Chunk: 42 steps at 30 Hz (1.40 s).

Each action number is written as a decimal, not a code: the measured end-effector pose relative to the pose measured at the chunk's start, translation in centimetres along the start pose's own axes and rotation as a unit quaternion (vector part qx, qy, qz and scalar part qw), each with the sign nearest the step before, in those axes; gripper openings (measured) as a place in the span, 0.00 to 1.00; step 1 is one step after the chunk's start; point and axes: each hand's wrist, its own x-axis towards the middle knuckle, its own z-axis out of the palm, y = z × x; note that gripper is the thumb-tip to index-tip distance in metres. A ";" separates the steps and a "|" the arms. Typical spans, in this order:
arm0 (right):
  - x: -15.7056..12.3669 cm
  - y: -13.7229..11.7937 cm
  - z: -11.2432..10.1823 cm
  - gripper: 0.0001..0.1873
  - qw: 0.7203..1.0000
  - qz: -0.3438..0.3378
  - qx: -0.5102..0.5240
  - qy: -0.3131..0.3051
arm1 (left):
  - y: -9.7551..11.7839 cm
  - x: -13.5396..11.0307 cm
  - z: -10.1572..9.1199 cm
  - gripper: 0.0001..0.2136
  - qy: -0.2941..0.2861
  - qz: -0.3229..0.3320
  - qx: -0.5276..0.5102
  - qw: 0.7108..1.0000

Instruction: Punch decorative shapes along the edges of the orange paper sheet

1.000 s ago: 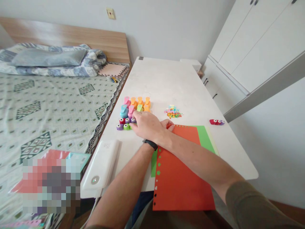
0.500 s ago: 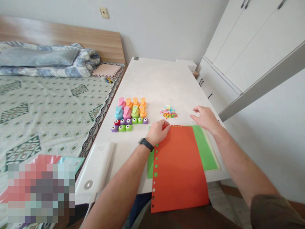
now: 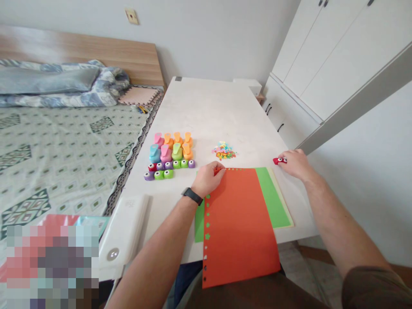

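Note:
My left hand (image 3: pixel 210 178), with a dark band at the wrist, pinches the upper left corner of an orange sheet of paper (image 3: pixel 240 223). Small shaped holes run down the sheet's left edge and along its top. Green paper (image 3: pixel 272 197) lies beneath it, and the orange sheet's lower end overhangs the table edge. At the table's right side, my right hand (image 3: pixel 295 163) has its fingers closed at small red paper punches (image 3: pixel 279 160) with white tops; the fingers partly hide them. A pile of colourful paper cutouts (image 3: pixel 224 151) lies beyond the sheet.
Rows of larger lever punches (image 3: pixel 165 152) and small round punches (image 3: pixel 168 174) stand left of the pile. A long white device (image 3: pixel 124 231) lies at the white table's (image 3: pixel 209 107) left edge. A bed (image 3: pixel 74 159) is at the left, cabinets (image 3: pixel 322 56) at the right.
My right hand has moved right and down to the red punches, which now show at its fingers. My left hand keeps its pinch on the orange paper. The view has shifted slightly.

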 end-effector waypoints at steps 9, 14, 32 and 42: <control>-1.9 -4.8 -3.9 0.12 0.971 0.026 0.226 0.071 | 0.1 0.0 0.0 0.10 0.001 -0.008 -0.009 1.000; -1.2 -9.2 -4.2 0.14 0.924 -0.030 0.380 0.016 | 0.6 0.0 -0.3 0.10 0.003 -0.005 -0.019 1.000; 0.7 -9.6 -1.7 0.25 0.875 -0.080 0.471 -0.082 | 1.2 0.1 -0.7 0.11 0.009 -0.035 -0.037 0.999; 0.2 -10.2 -2.5 0.25 0.873 -0.090 0.468 -0.105 | 1.1 0.1 -0.6 0.11 0.010 -0.032 -0.039 0.999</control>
